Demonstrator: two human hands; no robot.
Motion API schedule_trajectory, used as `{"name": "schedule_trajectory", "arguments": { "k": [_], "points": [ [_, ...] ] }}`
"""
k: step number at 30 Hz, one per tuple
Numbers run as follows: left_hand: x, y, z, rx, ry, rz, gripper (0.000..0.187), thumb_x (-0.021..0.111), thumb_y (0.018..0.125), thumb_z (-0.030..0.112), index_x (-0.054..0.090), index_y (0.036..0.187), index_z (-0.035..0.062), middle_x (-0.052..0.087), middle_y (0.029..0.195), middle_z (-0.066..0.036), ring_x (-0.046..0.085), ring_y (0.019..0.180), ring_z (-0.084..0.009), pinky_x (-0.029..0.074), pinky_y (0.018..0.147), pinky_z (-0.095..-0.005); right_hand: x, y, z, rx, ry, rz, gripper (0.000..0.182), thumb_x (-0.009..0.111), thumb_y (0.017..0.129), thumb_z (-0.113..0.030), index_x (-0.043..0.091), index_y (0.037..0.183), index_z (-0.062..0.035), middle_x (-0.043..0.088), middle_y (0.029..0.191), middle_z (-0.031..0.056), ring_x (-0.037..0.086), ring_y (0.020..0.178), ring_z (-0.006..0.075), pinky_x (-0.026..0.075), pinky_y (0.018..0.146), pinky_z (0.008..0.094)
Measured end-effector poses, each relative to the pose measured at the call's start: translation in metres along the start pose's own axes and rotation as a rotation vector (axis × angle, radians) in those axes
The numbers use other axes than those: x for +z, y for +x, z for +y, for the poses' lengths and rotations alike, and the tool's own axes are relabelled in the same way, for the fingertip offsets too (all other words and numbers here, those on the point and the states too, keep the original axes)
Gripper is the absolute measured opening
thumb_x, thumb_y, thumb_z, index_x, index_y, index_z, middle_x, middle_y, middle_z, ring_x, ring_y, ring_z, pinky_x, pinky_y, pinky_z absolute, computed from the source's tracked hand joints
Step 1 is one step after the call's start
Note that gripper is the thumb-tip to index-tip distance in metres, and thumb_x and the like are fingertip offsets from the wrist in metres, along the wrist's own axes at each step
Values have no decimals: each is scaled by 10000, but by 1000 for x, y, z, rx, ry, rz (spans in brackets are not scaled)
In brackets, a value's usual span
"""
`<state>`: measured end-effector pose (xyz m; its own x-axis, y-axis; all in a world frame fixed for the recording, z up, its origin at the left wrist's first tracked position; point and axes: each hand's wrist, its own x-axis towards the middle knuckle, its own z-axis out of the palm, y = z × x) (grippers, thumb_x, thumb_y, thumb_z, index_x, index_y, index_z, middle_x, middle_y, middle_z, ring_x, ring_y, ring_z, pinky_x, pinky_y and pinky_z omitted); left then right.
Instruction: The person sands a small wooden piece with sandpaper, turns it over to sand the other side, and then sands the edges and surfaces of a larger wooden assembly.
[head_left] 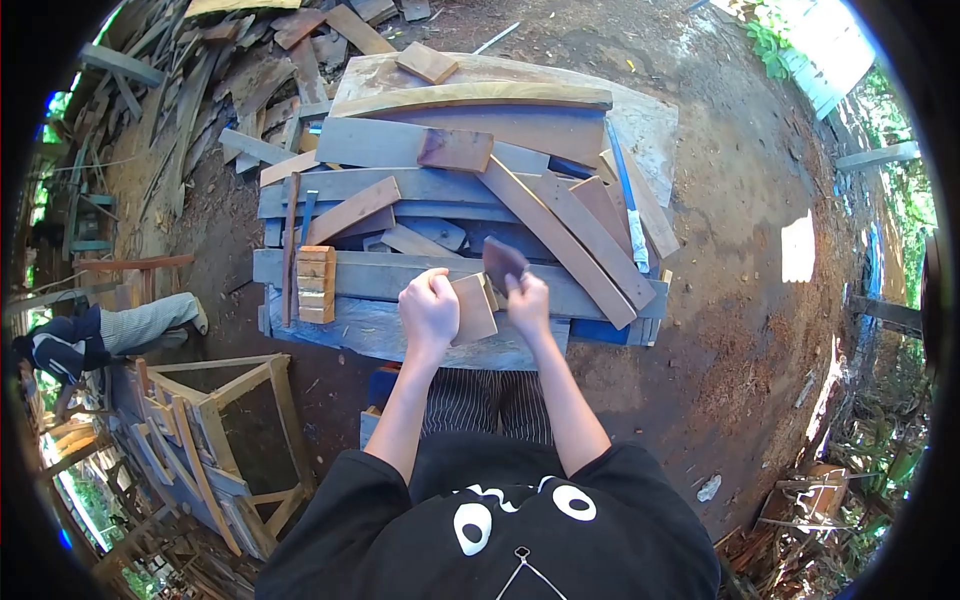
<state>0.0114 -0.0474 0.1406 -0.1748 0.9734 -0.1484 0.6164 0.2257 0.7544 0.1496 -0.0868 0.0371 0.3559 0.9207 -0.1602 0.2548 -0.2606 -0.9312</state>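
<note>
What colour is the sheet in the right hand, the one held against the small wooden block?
Dark reddish-brown, likely sandpaper, pinched by the right hand; head view, the only one.

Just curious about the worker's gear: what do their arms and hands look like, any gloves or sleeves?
No gloves: the left hand and right hand are bare, and so are both forearms. Loose black sleeves end about the elbows, part of a black top with a white cartoon-eyes print.

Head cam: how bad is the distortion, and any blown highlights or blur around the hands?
Head view: strong fisheye, black vignette ring, boards bowed toward the edges. Overexposed at top right and on a sunlit patch of the dirt; the work area lies in even shade. Left hand and the wood block it grips are sharp; right hand with the dark piece is slightly soft.
</note>
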Motion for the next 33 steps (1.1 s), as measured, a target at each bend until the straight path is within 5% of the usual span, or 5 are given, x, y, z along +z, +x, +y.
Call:
{"name": "schedule_trajectory", "arguments": {
  "k": [10,15,18,26,33],
  "points": [
    [-14,22,6,441,73,-367,317,536,874,186,643,1090,-21,671,881,-206,674,773,-247,517,710,-321,-42,-11,25,62,142,121,228,496,905,-50,601,1072,62,684,925,172,653,880,210,475,807,319],
    [-28,-13,24,250,432,-185,914,732,662,565,470,1268,-67,635,1023,-254,650,935,-329,512,820,-375,-38,-41,24,223,382,170,251,479,932,-53,568,1136,64,660,1012,125,605,930,160,459,844,300],
    [-24,-20,34,31,366,-420,800,723,685,527,505,1192,-52,632,996,-252,636,940,-356,504,836,-414,-36,-49,38,368,529,146,265,466,948,-58,550,1172,56,637,1071,94,581,969,144,440,872,280],
    [-37,1,31,587,352,-583,664,746,623,286,520,1174,-6,611,1073,-196,605,995,-340,491,829,-419,-45,-46,37,376,443,157,256,483,927,-53,568,1145,52,653,1045,106,598,947,153,446,866,292],
    [0,-21,19,209,312,-140,371,453,899,273,654,778,-15,639,697,-218,638,653,-388,506,623,-454,-18,-47,39,78,60,62,274,488,907,-80,563,1121,74,650,1034,243,647,974,307,475,860,347]
  ]
}}
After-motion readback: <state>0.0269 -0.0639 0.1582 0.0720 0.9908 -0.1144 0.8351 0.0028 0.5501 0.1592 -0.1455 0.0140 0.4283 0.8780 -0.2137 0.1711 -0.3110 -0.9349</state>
